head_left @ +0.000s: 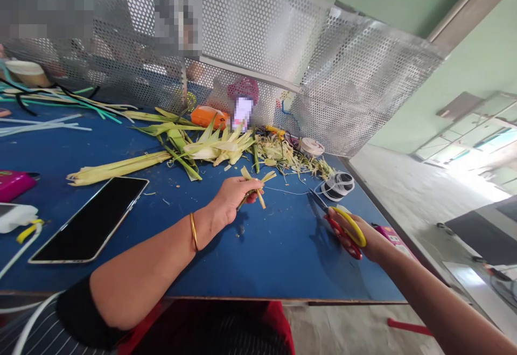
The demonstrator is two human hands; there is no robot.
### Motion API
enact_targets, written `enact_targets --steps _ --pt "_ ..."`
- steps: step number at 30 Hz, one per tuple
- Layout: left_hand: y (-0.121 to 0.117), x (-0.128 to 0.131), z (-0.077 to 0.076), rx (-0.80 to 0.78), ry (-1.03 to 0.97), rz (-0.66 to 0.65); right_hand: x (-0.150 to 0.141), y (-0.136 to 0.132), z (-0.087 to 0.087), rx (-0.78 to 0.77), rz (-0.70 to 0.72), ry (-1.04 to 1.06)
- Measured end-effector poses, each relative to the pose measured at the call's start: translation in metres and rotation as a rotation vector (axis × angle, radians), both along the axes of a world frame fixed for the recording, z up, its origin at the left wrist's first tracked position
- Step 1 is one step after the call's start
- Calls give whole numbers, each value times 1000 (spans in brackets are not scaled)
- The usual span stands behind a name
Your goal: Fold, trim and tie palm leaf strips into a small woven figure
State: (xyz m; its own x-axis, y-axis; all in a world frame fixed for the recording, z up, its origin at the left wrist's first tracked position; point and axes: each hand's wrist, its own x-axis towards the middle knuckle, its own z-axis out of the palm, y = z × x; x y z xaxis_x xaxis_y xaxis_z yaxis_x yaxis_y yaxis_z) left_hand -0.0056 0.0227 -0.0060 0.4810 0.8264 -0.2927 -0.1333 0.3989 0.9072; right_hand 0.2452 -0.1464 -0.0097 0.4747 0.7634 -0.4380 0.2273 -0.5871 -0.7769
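Note:
My left hand (239, 193) pinches a small bundle of crossed, pale yellow-green leaf strips (260, 196) above the blue table. A thin white thread (288, 190) runs from that bundle to the right, toward a spool (338, 186) wound with white cord. In my right hand (357, 236) is a pair of scissors (348, 230) with yellow and red handles. Their blades point up and left, near the thread and just left of the spool; whether they touch the thread I cannot tell. Behind my left hand lies a heap of pale husk leaves (220, 145).
A smartphone (91, 220) lies at left, near a white device (16, 217) with a cable. Long stalks (121, 167), leaf scraps (278, 153), an orange packet (209, 117) and a tape roll (311, 146) sit farther back. A perforated metal screen (258, 26) borders the table (258, 258).

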Motion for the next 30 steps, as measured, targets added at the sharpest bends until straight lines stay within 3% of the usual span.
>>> enact_targets --steps 7,13,16,19,23,25,30 --pt "-1 1 0 2 9 -6 6 -1 -9 -13 23 -118" --pt "0 1 -2 1 21 1 -7 -3 -12 -272 273 -949" --pt "1 1 -4 -1 20 -2 -15 -1 -8 -410 413 -1165" --pt "3 2 -7 -4 25 9 -18 10 5 -397 498 -1220" --pt "5 2 -11 -5 30 14 -19 46 15 -42 531 -1175" --pt "6 2 -11 -13 31 11 -20 70 9 58 519 -1080" --pt "6 2 -11 -38 43 10 -14 116 -20 65 519 -983"
